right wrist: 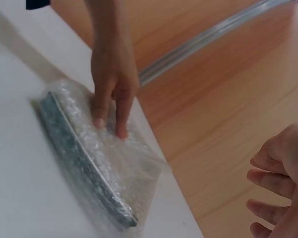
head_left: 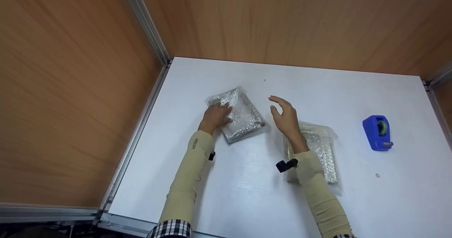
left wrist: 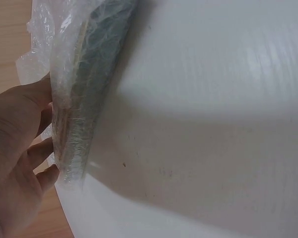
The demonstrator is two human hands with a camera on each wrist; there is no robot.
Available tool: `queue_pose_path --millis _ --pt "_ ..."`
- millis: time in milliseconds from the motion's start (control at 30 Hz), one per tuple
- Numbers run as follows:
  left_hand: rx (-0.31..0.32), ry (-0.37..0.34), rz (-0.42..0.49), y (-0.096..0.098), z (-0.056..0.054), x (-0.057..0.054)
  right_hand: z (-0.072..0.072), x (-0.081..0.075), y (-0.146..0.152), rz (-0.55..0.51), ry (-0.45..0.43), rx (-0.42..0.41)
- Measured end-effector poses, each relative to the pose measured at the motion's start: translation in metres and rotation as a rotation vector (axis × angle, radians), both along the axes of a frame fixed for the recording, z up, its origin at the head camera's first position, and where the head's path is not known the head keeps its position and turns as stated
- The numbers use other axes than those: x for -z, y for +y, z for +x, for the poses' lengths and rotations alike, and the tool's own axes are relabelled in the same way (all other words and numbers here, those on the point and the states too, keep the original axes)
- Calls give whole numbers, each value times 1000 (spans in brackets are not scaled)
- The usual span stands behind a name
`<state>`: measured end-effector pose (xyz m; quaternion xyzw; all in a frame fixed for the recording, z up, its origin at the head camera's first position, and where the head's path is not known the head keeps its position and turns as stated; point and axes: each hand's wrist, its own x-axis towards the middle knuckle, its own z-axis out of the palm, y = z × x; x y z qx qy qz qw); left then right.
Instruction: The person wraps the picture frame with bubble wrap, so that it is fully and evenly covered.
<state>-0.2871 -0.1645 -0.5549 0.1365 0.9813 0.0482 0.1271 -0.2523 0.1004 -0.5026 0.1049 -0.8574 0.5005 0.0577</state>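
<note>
My left hand (head_left: 216,117) rests its fingers on top of a flat, bubble-wrapped package (head_left: 243,114) lying askew on the white table. In the left wrist view, the fingers of that hand (left wrist: 22,144) touch the clear wrap (left wrist: 64,94), and a grey-green edge shows through it. From the right wrist view, two fingertips press down onto the package (right wrist: 84,148). My right hand (head_left: 286,119) is held in the air just right of it, thumb and fingers apart, holding nothing. Below the right wrist lies a second bubble-wrapped package (head_left: 319,149), partly hidden by the forearm.
A blue tape dispenser (head_left: 378,134) stands on the right part of the white table (head_left: 353,100). Near it lies a small clear scrap (head_left: 378,175). Wooden panels (head_left: 282,22) wall the table at the back and left, with a metal rail (head_left: 136,135) along the left edge.
</note>
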Motion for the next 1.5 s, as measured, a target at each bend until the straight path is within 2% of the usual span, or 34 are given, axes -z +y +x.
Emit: queue_pose_path --millis 400,667,800,967,1167,1333,1500 --pt "18 8 -11 -2 2 0 27 -4 59 -78 62 109" --pt "22 -3 -4 0 1 -3 41 -8 108 -114 66 254" --pt "32 -4 -6 -1 1 -3 47 -7 131 -126 45 344" --pt "45 1 -27 -3 0 -1 53 -4 152 -82 -7 439" --pt "52 9 -32 -5 -2 2 61 1 170 -56 -71 505" --pt "38 -15 -26 -4 -2 1 66 9 187 -60 -84 558" --pt "35 -23 -38 -4 -1 -1 68 13 206 -64 -190 636"
